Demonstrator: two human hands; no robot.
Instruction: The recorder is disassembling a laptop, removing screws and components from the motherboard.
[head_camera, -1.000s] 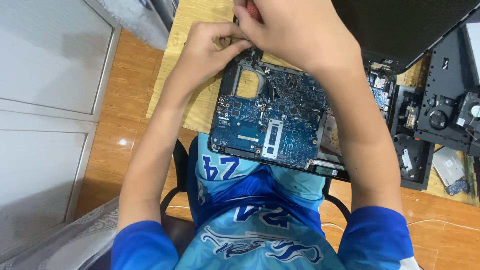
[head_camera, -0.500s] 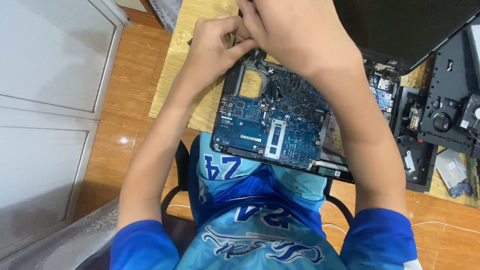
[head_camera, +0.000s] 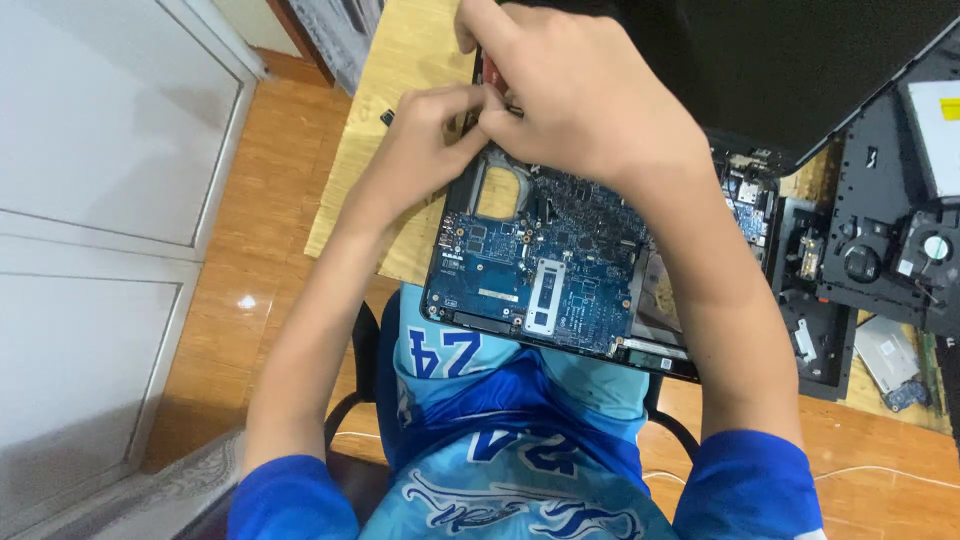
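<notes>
Both hands have drawn tighter together at the far-left corner of the blue rectangular laptop circuit board (head_camera: 545, 265) than a second ago, when they sat slightly apart. Left hand (head_camera: 425, 150) is pinched, fingertips pressed toward something small at the board's edge; what it grips is hidden. Right hand (head_camera: 585, 95) is curled over the same spot, seemingly clenched on a thin tool with a glimpse of red handle (head_camera: 488, 68); cannot tell for sure. Board lies at the near edge of the light wooden table (head_camera: 400, 90), overhanging the lap, unmoved between frames. Judgement: work has narrowed onto one fastener or connector at that corner. Black laptop base shell (head_camera: 880, 230) sits to the right, apart.
</notes>
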